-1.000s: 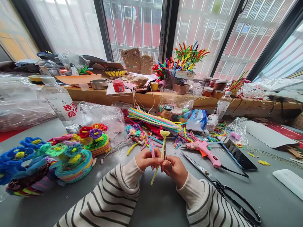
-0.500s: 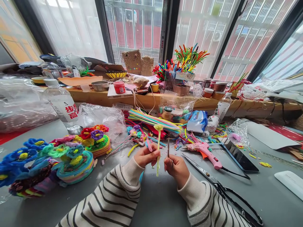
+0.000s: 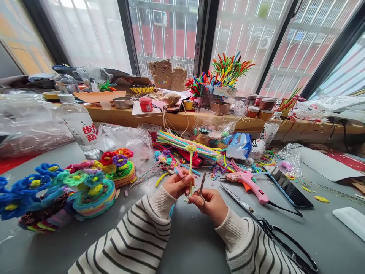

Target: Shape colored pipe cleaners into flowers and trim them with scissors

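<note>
My left hand (image 3: 178, 185) pinches a yellow pipe-cleaner stem (image 3: 191, 167) and holds it upright, its curled top at the far end. A pink pipe-cleaner piece sticks out of the same hand. My right hand (image 3: 209, 204) grips small scissors (image 3: 202, 182), whose blades point up and left, close beside the stem just above my left fingers. Both hands hover over the grey table (image 3: 188, 236) near its front edge. Both my sleeves are striped.
Stacks of pipe-cleaner flowers (image 3: 71, 188) lie at the left. A pink glue gun (image 3: 246, 179), large black scissors (image 3: 268, 228) and a dark phone (image 3: 286, 186) lie to the right. A pipe-cleaner bundle (image 3: 185, 142), water bottle (image 3: 81, 125) and cluttered wooden ledge (image 3: 176, 118) stand behind.
The yellow stem has gone from slanted to upright in my left hand and its lower end is gone. My right hand let go of the stem, drew apart, then brought the scissors back beside it.
</note>
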The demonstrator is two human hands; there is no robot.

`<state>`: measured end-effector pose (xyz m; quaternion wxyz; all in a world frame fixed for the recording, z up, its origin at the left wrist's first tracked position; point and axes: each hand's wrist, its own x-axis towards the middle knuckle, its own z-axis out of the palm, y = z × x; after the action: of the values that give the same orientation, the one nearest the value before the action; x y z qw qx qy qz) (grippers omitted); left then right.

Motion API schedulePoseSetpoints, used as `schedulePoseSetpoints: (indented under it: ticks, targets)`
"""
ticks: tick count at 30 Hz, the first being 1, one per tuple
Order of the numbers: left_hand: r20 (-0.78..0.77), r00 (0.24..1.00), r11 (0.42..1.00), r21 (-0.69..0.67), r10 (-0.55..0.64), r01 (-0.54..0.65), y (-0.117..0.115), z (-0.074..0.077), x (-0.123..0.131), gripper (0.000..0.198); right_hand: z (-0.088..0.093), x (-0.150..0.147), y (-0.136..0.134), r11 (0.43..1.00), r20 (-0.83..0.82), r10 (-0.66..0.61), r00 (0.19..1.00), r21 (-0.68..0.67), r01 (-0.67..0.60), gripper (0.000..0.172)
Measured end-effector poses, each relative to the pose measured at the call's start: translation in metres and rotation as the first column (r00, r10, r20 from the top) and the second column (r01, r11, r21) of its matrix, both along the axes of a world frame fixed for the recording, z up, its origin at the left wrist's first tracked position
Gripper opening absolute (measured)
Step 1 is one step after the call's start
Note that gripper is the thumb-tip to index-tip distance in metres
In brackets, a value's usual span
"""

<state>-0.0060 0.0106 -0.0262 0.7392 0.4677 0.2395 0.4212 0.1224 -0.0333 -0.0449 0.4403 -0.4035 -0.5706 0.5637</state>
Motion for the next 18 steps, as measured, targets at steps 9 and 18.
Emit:
schedulePoseSetpoints:
  ticks: [9, 18]
  targets:
    - [-0.076, 0.97, 0.961, -0.138, 0.231, -0.239, 0.004, 0.005, -0.005, 0.025, -0.004, 0.001, 0.0, 0.999, 0.048, -0.003, 0.999, 0.051, 0.0, 0.05]
    - [-0.002, 0.934, 0.898, -0.273, 0.358, -0.345, 0.002, 0.014, -0.007, 0.024, -0.002, 0.001, -0.007, 0.93, 0.243, 0.3, 0.922, 0.138, -0.339, 0.071]
